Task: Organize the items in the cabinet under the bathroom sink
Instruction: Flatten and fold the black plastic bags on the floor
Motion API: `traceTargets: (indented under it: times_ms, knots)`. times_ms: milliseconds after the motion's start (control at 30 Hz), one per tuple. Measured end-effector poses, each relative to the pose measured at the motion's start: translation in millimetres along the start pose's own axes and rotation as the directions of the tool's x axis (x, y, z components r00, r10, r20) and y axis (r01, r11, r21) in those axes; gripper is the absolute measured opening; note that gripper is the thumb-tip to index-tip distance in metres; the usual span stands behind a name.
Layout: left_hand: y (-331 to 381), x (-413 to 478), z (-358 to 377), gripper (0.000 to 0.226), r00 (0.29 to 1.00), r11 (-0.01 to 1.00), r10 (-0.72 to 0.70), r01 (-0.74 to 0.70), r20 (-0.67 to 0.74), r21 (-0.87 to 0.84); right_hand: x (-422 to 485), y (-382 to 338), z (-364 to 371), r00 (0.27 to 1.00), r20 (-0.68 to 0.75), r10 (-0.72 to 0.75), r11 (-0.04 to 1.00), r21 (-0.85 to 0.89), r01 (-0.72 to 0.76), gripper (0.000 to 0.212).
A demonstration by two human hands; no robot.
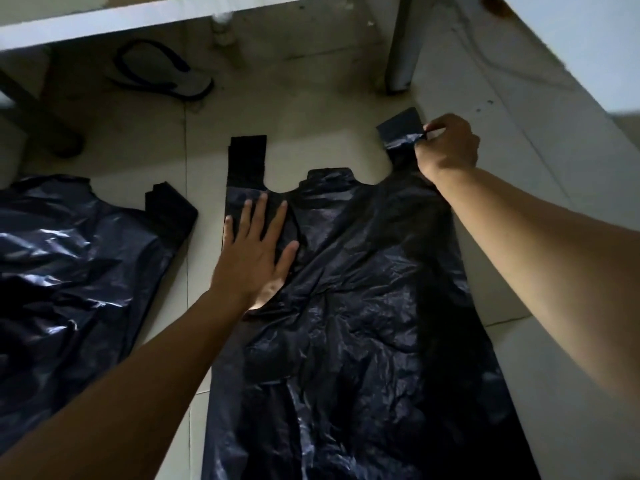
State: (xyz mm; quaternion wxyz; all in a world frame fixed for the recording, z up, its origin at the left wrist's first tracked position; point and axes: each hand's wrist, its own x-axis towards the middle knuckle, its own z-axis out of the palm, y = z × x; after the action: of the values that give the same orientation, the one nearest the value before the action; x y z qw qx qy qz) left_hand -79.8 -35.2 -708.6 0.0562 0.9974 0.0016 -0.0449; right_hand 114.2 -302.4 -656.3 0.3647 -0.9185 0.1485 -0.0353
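Observation:
A large black plastic bag (pixel 363 306) lies spread flat on the tiled floor, its two handle straps pointing away from me. My left hand (pixel 256 251) presses flat with straight fingers on the bag just below the left strap (pixel 247 161). My right hand (pixel 446 147) pinches the right strap (pixel 400 129) near its end, holding it stretched outward. A second black plastic bag (pixel 69 265) lies crumpled on the floor to the left, with one strap folded beside it.
A flip-flop sandal (pixel 162 72) lies on the floor under the sink counter (pixel 104 26). A drain pipe (pixel 223 26) hangs down behind it. A grey leg (pixel 403 46) stands at the back right, beside a white wall (pixel 571 81).

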Motion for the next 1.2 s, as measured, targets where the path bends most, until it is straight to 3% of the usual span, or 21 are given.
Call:
traceTargets:
  times_ms: [100, 167, 267, 333, 400, 467, 533, 633, 833, 933, 1033, 1200]
  knots:
    - [1, -1, 1, 0.071, 1.000, 1.000, -0.007, 0.007, -0.008, 0.007, -3, 8, -3, 0.999, 0.019, -0.045, 0.995, -0.083, 0.047, 0.031]
    - [0, -1, 0, 0.072, 1.000, 1.000, -0.016, 0.016, -0.002, 0.001, -10, 15, -2, 0.982, -0.010, -0.186, 0.963, -0.202, 0.180, 0.034]
    - [1, -1, -7, 0.069, 0.995, 0.996, -0.091, 0.090, -0.045, -0.024, -20, 19, -5, 0.851, -0.041, -0.524, 0.811, -0.328, 0.484, 0.031]
    - [10, -4, -13, 0.065, 0.983, 0.991, -0.136, 0.132, -0.127, -0.036, -20, 22, -7, 0.752, 0.053, -0.657, 0.703, -0.319, 0.636, 0.031]
    - [20, -7, -13, 0.063, 0.983, 0.992, -0.122, 0.117, -0.138, -0.046, -19, 25, -7, 0.743, 0.219, -0.632, 0.669, -0.331, 0.666, 0.035]
    - [27, -9, -7, 0.065, 0.994, 0.996, -0.086, 0.082, -0.071, -0.046, -24, 29, -6, 0.797, 0.351, -0.492, 0.670, -0.432, 0.604, 0.041]
    - [24, -8, -1, 0.068, 0.998, 0.998, -0.057, 0.056, -0.024, -0.035, -36, 36, -5, 0.837, 0.336, -0.432, 0.642, -0.536, 0.547, 0.045]
    - [18, -3, 1, 0.068, 1.000, 0.999, 0.012, -0.012, -0.008, -0.035, -63, 46, -10, 0.857, 0.199, -0.476, 0.587, -0.653, 0.478, 0.044]
    - [21, -4, -4, 0.067, 1.000, 1.000, 0.017, -0.018, -0.017, -0.023, -76, 47, -20, 0.895, 0.113, -0.432, 0.589, -0.716, 0.374, 0.052]
    - [30, -4, -4, 0.066, 0.999, 0.999, -0.025, 0.024, -0.036, -0.028, -57, 36, -14, 0.896, 0.201, -0.395, 0.661, -0.615, 0.429, 0.041]
    - [36, -4, 2, 0.069, 0.999, 0.999, -0.039, 0.039, -0.018, -0.031, -31, 30, -2, 0.840, 0.387, -0.380, 0.661, -0.521, 0.539, 0.046]
    - [38, -7, 9, 0.071, 0.997, 0.997, -0.071, 0.071, -0.011, -0.005, -18, 28, 7, 0.879, 0.342, -0.333, 0.653, -0.589, 0.477, 0.052]
